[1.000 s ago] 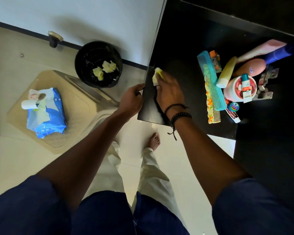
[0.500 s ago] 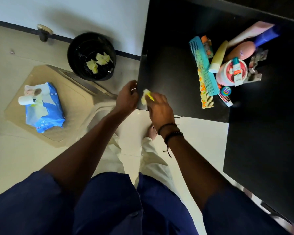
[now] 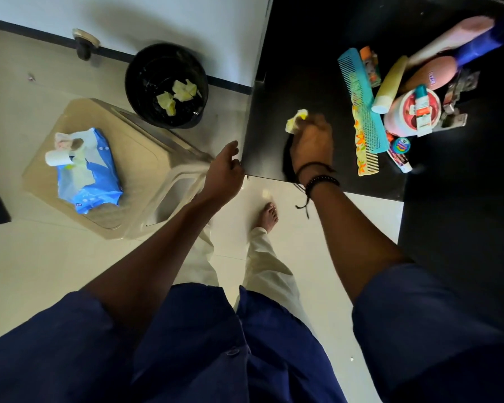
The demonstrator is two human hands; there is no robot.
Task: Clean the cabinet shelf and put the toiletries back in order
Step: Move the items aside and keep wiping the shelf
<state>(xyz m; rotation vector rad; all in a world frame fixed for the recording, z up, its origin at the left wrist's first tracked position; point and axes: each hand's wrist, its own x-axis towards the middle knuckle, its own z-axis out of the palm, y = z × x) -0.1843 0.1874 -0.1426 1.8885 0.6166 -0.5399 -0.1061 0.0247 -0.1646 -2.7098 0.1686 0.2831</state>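
Note:
My right hand (image 3: 312,142) holds a crumpled yellow wipe (image 3: 296,120) against the black cabinet shelf (image 3: 312,68), left of the toiletries. My left hand (image 3: 224,173) rests at the shelf's front left corner with loosely curled fingers, holding nothing that I can see. The toiletries lie heaped at the shelf's right: a teal comb (image 3: 361,97) and a yellow flowered comb (image 3: 365,146), a yellow tube (image 3: 389,85), a pink jar (image 3: 410,114), pink and blue bottles (image 3: 460,39), and a small round tin (image 3: 399,145).
A black bin (image 3: 166,85) with used yellow wipes stands on the floor by the wall. A blue wipes pack (image 3: 88,173) and a small white roll (image 3: 57,157) lie on a beige plastic stool (image 3: 140,158). My bare foot (image 3: 268,216) is below the shelf edge.
My right hand has slid the wipe from the shelf's front left corner back and rightward over the shelf. My left hand has stayed at the corner.

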